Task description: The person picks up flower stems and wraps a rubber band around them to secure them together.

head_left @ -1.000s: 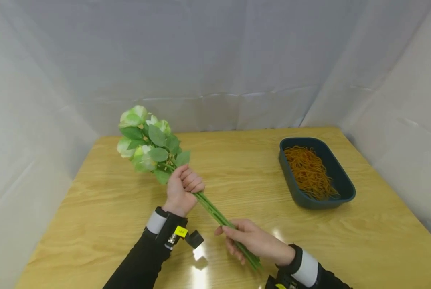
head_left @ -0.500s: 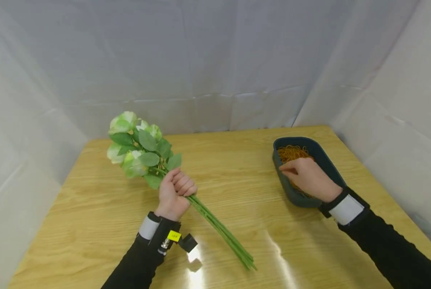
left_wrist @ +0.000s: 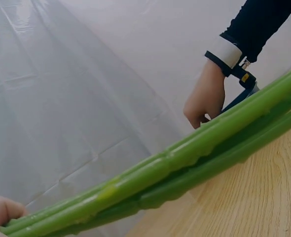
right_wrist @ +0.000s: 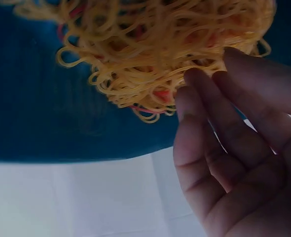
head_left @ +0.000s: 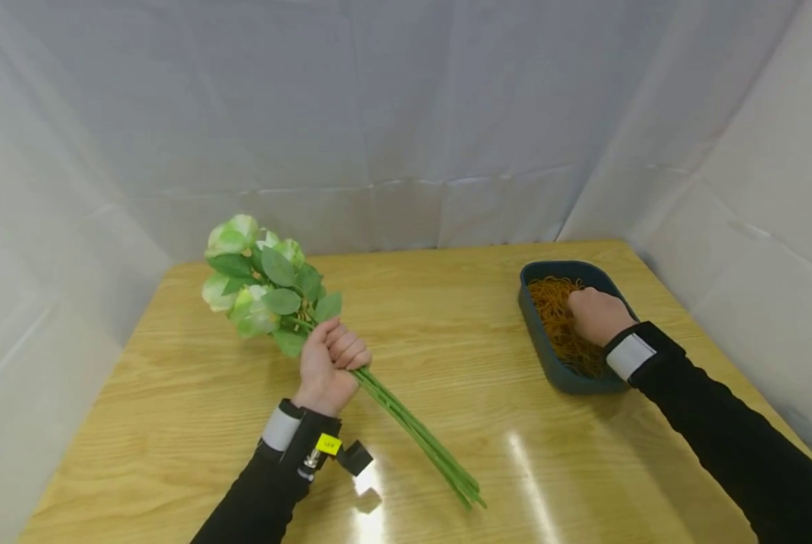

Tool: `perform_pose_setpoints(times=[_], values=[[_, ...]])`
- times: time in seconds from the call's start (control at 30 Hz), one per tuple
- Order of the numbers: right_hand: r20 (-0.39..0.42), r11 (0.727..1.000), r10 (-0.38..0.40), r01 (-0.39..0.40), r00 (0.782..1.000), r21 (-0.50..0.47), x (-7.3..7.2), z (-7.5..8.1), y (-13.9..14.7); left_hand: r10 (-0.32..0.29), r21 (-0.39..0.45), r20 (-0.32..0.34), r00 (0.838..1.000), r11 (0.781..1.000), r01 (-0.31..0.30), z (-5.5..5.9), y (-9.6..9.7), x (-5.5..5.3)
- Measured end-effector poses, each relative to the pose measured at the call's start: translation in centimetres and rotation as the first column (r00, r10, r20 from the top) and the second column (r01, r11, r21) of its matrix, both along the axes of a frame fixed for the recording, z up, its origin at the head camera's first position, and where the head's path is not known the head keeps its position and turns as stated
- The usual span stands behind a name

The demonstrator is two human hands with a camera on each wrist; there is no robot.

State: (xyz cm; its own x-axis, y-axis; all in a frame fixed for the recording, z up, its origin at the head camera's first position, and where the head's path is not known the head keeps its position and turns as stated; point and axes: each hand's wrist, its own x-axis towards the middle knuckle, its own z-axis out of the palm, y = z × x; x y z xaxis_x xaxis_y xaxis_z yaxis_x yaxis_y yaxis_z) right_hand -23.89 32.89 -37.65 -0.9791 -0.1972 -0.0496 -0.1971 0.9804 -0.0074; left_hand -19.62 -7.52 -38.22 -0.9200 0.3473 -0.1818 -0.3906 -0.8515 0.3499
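Note:
My left hand grips the stems of a bunch of pale green flowers, just below the leaves. The blooms lie toward the back left, and the green stems slant down to the front right. In the left wrist view several thick stems run across the picture. My right hand is inside the dark blue plastic bin, over a heap of rubber bands. The right wrist view has its fingers loosely bent and spread, tips at the edge of the yellow and red bands.
The bin stands at the right of the wooden table. Pale grey sheeting hangs behind the table and along both sides. A small black camera block sticks out from the left wrist strap.
My right hand has let go of the lower stems and moved right into the bin, lowering among the rubber bands. My left hand keeps its grip on the flowers, almost in place.

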Motion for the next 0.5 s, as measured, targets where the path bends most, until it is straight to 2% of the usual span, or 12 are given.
perform_pose_setpoints(times=[0.1,0.27,0.4,0.5], values=[[-0.017,1.0,0.008,-0.008,1.0,0.011,-0.7,-0.4,0.4,0.002,0.012,-0.002,1.0,1.0,-0.002,0.0,-0.1,0.0],[0.003,0.999,0.0,0.0,1.0,0.045,-1.5,-1.2,1.2,0.009,0.031,0.015,1.0,0.999,-0.009,-0.1,0.0,0.0],[0.007,0.998,-0.014,0.014,1.0,0.065,-1.6,-1.5,1.7,0.01,0.036,0.037,0.999,0.999,-0.012,-0.1,0.2,-0.1],[0.0,0.999,-0.015,0.015,1.0,0.049,-1.2,-1.1,2.0,0.006,0.042,0.054,0.999,0.999,-0.008,-0.2,0.2,-0.2]])
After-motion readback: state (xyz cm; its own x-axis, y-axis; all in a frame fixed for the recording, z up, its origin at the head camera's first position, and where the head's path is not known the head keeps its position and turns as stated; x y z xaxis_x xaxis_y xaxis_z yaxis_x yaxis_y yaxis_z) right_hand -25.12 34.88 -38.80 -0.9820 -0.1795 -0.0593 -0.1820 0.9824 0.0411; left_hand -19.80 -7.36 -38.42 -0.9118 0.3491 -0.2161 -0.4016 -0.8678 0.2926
